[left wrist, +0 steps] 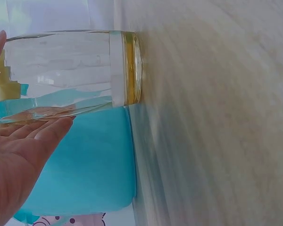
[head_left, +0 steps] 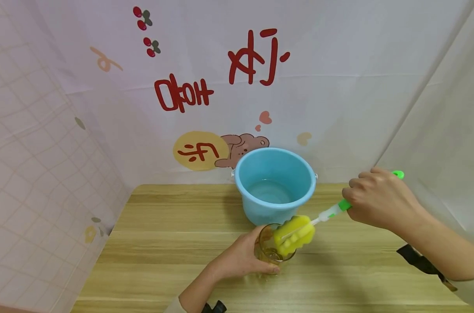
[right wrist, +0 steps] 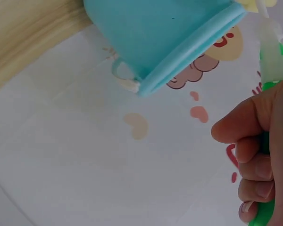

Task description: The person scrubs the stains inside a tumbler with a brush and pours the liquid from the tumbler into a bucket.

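Observation:
My left hand grips a clear, amber-tinted drinking glass around its side. The glass stands upright on the wooden table, its base at the tabletop in the left wrist view. My right hand is curled round the green handle of a sponge cup brush. The brush's yellow sponge head is at the glass's mouth, overlapping the rim in the head view, with the handle slanting up to the right. In the left wrist view, part of the yellow sponge shows beside the rim end of the glass.
A light blue bucket with some water in it stands just behind the glass, near the back of the wooden table. A white printed cloth hangs behind the table, with more cloth at both sides.

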The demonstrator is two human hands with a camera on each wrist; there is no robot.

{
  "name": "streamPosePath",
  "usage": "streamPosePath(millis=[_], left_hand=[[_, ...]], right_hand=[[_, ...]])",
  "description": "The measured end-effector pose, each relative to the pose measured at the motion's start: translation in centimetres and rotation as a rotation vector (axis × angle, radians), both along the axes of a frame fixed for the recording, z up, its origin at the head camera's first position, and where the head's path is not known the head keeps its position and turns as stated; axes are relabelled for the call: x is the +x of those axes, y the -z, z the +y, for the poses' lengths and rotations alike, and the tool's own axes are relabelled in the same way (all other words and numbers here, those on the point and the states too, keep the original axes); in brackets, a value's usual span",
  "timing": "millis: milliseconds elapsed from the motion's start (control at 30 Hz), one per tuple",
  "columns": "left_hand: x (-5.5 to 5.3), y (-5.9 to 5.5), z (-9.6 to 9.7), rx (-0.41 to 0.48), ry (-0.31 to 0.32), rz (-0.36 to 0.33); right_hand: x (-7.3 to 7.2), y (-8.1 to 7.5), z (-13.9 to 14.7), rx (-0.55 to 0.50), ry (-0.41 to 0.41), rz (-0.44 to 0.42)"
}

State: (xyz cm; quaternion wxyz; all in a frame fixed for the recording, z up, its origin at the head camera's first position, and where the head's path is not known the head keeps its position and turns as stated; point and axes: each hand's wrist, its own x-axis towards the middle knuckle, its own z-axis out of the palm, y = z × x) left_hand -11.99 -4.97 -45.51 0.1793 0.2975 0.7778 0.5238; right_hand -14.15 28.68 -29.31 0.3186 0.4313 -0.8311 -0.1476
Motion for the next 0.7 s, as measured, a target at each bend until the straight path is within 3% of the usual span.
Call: streamPosePath(millis=[233, 700], left_hand=[[-0.1, 0.0, -0.1, 0.014, 0.009, -0.018], [0.0, 0.1, -0.1, 0.021, 0.008, -0.023]], right_hand=[[-0.2, 1.9, 1.4, -0.079, 0.002, 0.004], [0.4, 6.2, 4.2, -0.309, 0.098, -0.106]])
